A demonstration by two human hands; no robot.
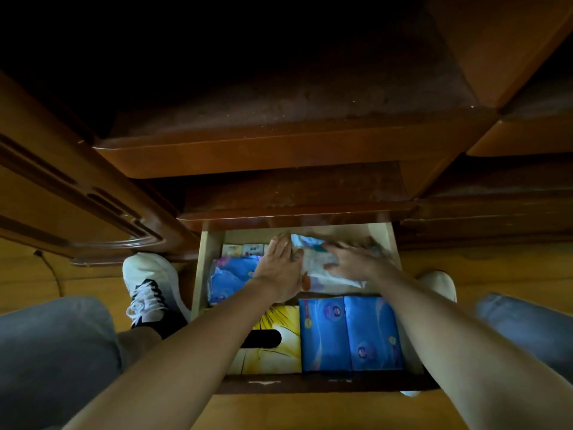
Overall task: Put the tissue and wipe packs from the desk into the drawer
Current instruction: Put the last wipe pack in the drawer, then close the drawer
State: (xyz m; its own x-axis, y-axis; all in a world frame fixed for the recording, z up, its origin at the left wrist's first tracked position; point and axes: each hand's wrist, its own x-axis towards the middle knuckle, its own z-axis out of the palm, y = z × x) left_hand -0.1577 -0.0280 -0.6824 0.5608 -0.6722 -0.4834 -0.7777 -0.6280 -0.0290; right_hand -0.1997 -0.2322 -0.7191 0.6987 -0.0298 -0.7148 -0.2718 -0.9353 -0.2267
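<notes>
The drawer [207, 256] stands pulled out below the desk, seen from above. Both my hands lie flat on a white wipe pack [313, 265] at the drawer's back right. My left hand [277, 263] presses its left edge, my right hand [352, 260] its right part, fingers spread. A blue soft pack [231, 279] lies to the left. Small packs [243, 250] line the back left. A yellow tissue box [279, 336] and two blue tissue packs [350, 333] fill the front.
The wooden desk edge [279, 156] overhangs the drawer's back. My knees in jeans and white shoes [148, 283] flank the drawer on the orange floor. A cabinet door [77, 193] stands at the left.
</notes>
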